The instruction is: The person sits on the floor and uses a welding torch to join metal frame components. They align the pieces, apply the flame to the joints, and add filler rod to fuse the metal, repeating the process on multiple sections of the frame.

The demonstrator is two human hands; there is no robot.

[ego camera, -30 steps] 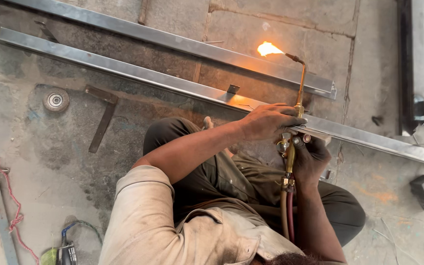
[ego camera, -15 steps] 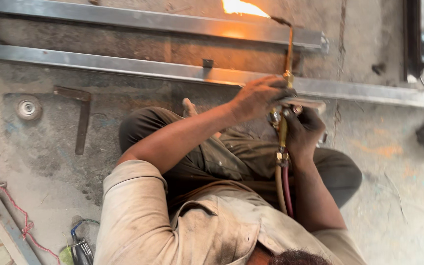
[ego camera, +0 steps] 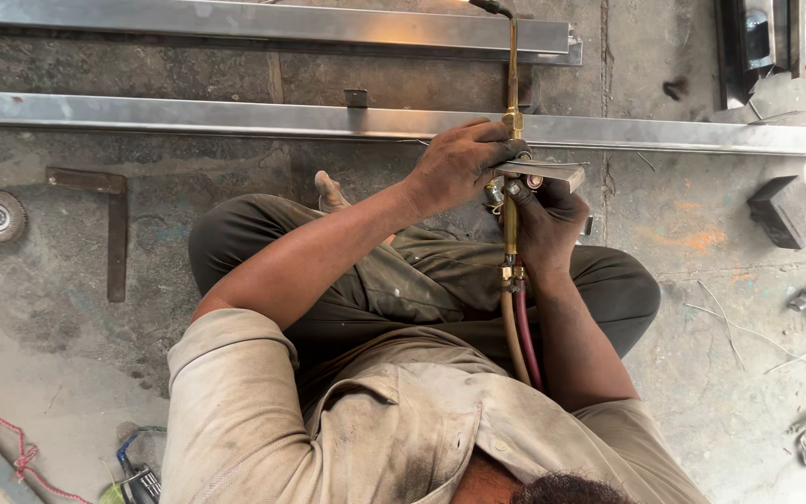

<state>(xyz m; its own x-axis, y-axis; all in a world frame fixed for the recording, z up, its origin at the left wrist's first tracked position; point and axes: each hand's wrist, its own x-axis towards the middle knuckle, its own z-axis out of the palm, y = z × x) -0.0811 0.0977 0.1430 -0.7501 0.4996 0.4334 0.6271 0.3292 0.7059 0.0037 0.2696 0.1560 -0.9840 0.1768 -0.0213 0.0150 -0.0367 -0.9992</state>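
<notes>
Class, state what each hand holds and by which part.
Both hold the brass cutting torch: right hand grips its handle above the hoses; left hand at its valve section.

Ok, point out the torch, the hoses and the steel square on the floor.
Torch (ego camera: 512,89): head view, on its brass neck.
Hoses (ego camera: 519,327): head view, on the red and tan pair below the handle.
Steel square (ego camera: 117,245): head view, on its long leg.

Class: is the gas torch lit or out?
Cannot tell: the torch tip sits at the picture's top edge and no flame shows; only an orange glow tints the steel tube.
</notes>
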